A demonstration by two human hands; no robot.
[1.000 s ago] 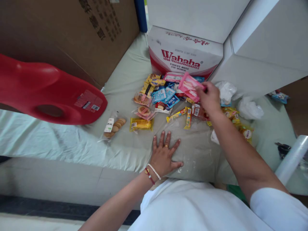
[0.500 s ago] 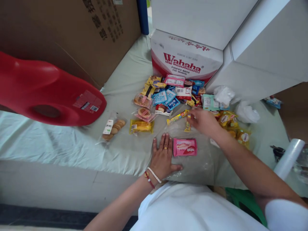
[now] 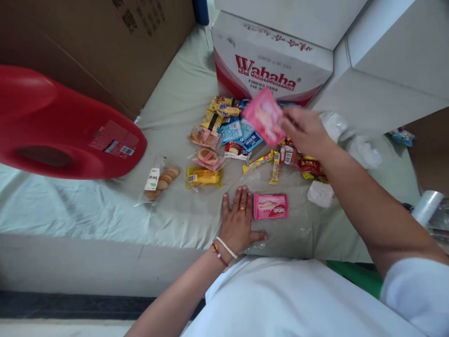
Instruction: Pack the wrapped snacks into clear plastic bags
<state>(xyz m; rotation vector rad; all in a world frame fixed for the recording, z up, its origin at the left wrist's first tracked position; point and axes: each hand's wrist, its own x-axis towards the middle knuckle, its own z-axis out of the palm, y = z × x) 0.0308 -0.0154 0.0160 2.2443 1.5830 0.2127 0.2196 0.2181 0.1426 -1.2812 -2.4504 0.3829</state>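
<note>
My left hand (image 3: 239, 217) lies flat with fingers spread on a clear plastic sheet or bag (image 3: 298, 229). Just right of it, a pink wafer packet (image 3: 270, 206) rests on the plastic. My right hand (image 3: 303, 128) is raised over the snack pile, closed on the edge of a second pink packet (image 3: 264, 117), blurred by motion. Below that hand lie two thin yellow snack sticks, one slanted (image 3: 258, 162) and one upright (image 3: 275, 167). Blue sachets (image 3: 232, 132) and yellow packets (image 3: 220, 105) make up part of the pile behind.
A red jug (image 3: 70, 126) lies at the left. Near it are a bag of round biscuits (image 3: 159, 183) and a yellow snack packet (image 3: 203, 178). The Wahaba carton (image 3: 270, 61) stands behind the pile. Crumpled white plastic (image 3: 365, 152) and a clear roll (image 3: 427, 206) are at the right.
My right hand has moved up and back from the yellow sticks and now holds a pink packet lifted off the pile. My left hand stays flat. The view has shifted slightly.
</note>
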